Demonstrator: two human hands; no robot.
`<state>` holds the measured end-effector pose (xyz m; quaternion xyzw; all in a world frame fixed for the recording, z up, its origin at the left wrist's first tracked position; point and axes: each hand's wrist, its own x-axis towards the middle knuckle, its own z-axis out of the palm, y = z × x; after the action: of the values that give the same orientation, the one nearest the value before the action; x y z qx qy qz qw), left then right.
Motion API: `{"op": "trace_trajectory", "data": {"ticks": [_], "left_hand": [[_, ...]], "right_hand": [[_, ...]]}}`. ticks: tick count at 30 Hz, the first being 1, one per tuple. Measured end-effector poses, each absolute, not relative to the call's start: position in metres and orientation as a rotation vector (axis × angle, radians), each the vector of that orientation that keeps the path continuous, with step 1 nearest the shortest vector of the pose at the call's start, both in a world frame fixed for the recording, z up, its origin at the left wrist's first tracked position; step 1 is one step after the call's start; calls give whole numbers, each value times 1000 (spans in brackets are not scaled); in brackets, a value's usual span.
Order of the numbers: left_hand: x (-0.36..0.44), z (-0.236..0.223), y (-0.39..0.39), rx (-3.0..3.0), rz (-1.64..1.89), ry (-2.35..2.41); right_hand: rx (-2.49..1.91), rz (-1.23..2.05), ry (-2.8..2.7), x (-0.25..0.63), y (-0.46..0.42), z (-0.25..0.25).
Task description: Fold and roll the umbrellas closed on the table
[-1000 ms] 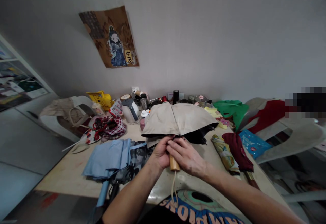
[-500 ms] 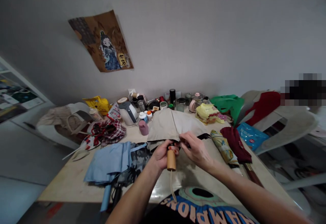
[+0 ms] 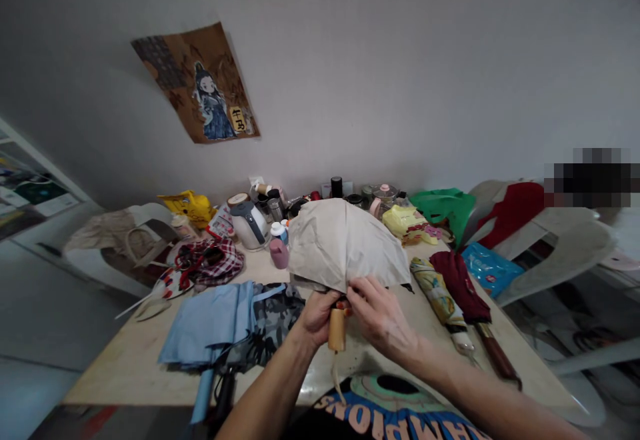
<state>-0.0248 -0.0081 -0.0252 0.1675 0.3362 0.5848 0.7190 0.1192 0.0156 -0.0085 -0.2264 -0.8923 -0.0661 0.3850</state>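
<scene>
Left hand [image 3: 318, 315] wraps the beige umbrella [image 3: 345, 243] just above its wooden handle [image 3: 337, 331]; right hand [image 3: 379, 311] pinches the canopy hem [image 3: 320, 283] — all over mid-table [image 3: 120, 373]. Slack pinch — hem might slip free.

Our left hand [image 3: 319, 317] wraps around the beige fabric umbrella [image 3: 367, 240] just above its pale cylindrical wooden handle [image 3: 337, 331]. Our right hand [image 3: 377, 310] pinches the near edge of the half-spread canopy [image 3: 320, 237]. On the cream worktop [image 3: 125, 373], to our left: folded light-blue umbrella [image 3: 210, 323] touching a grey camouflage umbrella [image 3: 276, 317]. To our right: yellow patterned umbrella [image 3: 438, 293] beside a dark-red umbrella [image 3: 461, 287].
</scene>
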Motion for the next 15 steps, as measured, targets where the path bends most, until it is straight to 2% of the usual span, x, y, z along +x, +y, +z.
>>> {"op": "trace_trajectory", "data": {"ticks": [4, 7, 11, 15], "left_hand": [[-26, -24, -9, 458, 1334, 754], [-30, -26, -9, 422, 1333, 727], [-42, -15, -9, 183, 1279, 493], [-49, 9, -9, -78, 1426, 248]], "right_hand": [[-585, -188, -2312, 120, 11, -5], [-564, -43, -2299, 124, 9, 1], [-595, 79, -1979, 142, 16, 9], [-875, 165, -1693, 161, 34, 2]]}}
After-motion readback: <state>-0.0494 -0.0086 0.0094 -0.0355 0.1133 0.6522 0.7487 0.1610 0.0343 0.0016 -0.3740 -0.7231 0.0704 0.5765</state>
